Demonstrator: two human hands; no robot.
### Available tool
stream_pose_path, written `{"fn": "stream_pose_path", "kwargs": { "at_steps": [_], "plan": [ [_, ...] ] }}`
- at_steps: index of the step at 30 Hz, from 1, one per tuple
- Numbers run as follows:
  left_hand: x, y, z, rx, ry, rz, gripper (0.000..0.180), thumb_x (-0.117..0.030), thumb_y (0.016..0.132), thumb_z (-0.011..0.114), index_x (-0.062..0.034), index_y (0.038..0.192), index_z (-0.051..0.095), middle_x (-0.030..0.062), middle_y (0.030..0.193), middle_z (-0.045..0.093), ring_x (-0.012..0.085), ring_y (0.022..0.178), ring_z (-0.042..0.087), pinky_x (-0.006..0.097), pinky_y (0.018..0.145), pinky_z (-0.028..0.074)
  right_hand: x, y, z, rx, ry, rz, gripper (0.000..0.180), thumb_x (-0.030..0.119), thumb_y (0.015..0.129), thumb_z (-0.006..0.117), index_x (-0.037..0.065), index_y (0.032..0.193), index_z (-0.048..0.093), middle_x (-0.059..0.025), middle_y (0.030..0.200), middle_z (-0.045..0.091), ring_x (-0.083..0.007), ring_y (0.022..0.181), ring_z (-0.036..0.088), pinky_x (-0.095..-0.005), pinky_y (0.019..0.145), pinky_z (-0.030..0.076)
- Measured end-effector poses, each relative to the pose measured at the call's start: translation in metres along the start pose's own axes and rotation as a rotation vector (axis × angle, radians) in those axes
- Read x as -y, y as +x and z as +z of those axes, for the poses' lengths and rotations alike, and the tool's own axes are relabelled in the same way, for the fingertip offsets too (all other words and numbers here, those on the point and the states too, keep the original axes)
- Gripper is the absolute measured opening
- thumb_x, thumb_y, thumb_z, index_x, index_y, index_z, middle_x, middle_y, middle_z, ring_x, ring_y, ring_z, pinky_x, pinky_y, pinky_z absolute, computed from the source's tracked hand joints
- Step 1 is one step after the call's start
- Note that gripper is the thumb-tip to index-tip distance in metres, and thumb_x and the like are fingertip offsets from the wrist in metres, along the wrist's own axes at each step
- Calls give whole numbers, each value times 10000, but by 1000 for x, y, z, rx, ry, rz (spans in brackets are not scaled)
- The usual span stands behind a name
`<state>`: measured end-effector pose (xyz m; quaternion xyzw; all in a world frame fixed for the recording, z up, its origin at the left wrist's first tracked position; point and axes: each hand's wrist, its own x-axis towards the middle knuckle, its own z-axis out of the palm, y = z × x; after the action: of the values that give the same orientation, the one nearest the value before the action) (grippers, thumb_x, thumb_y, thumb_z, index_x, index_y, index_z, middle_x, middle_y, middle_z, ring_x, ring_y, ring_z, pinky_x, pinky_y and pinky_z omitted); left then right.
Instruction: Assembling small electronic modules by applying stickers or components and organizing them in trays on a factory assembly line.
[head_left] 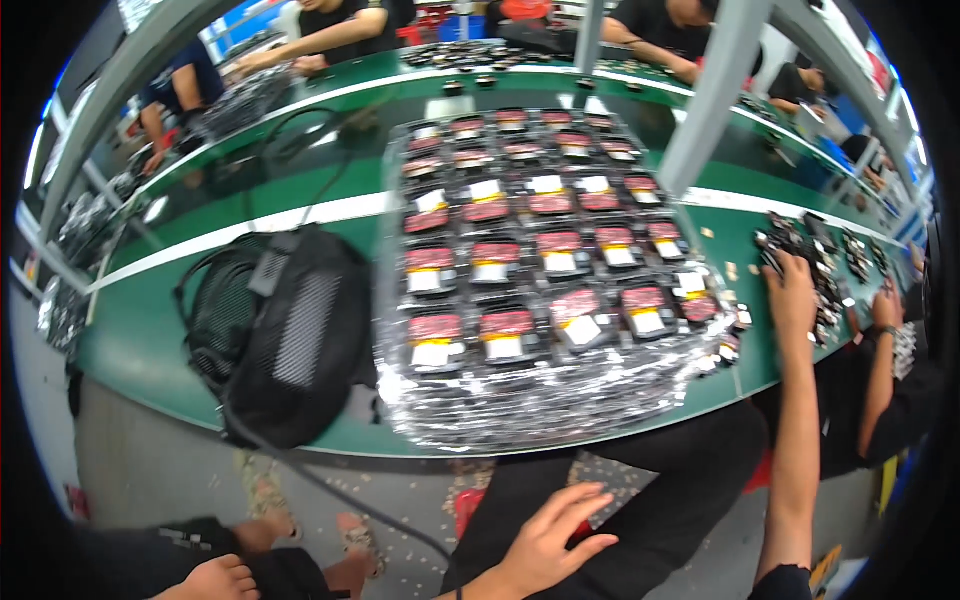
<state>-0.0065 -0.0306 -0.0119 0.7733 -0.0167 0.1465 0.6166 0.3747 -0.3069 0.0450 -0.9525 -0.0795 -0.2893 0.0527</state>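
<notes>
My left hand (pixel 555 540) is held over my lap at the lower middle, its fingers stretched out and nothing in them. Out to the right, my right hand (pixel 792 290) reaches to the edge of a pile of small dark parts (pixel 825 275) on the bench. Its fingers are bent together at the pile; what they hold is too small to make out. Between my arms and the bench's far side lies a stack of clear plastic trays (pixel 520 395). Rows of small flat black pieces with red, yellow and white faces (pixel 565 252) fill the top tray's pockets.
A black mesh bag (pixel 290 330) with a cable lies left of the trays on the green bench (pixel 140 345). A grey metal post (pixel 715 95) rises behind them. Another person's hand (pixel 886 305) is at the pile's right. More people work across the bench.
</notes>
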Motion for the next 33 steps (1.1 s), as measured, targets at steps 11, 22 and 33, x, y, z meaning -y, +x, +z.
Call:
{"fn": "stream_pose_path", "kwargs": {
  "at_steps": [11, 22, 33],
  "plan": [
    [6, -10, -8, -46, -17, -56, 486, -122, 820, 796, -38, 1267, 623, 176, 1283, 572, 356, 1178, 586, 391, 974, 493, 21, -33, 6, 98, 366, -194, 290, 47, 936, 650, -28, 1216, 643, -176, 1145, 645, -314, 1029, 647, -349, 891, 497],
    [-5, -14, -10, -5, -243, -235, 434, -70, 868, 752, -32, 1278, 615, 144, 1265, 583, 224, 1150, 610, 314, 894, 518, 77, -100, -72, -172, 591, -178, 290, -38, 940, 587, -52, 1224, 648, -174, 1237, 628, -285, 1173, 588, -363, 1015, 438],
    [-18, -10, -20, -220, -833, -99, 721, -238, 944, 726, 19, 1495, 337, 196, 1412, 509, 267, 1245, 570, 402, 1019, 501, 191, -211, -147, 213, 952, -657, 336, 49, 734, 773, 161, 1051, 782, -70, 1060, 686, -78, 572, 616, -227, 463, 506]
  ]
}}
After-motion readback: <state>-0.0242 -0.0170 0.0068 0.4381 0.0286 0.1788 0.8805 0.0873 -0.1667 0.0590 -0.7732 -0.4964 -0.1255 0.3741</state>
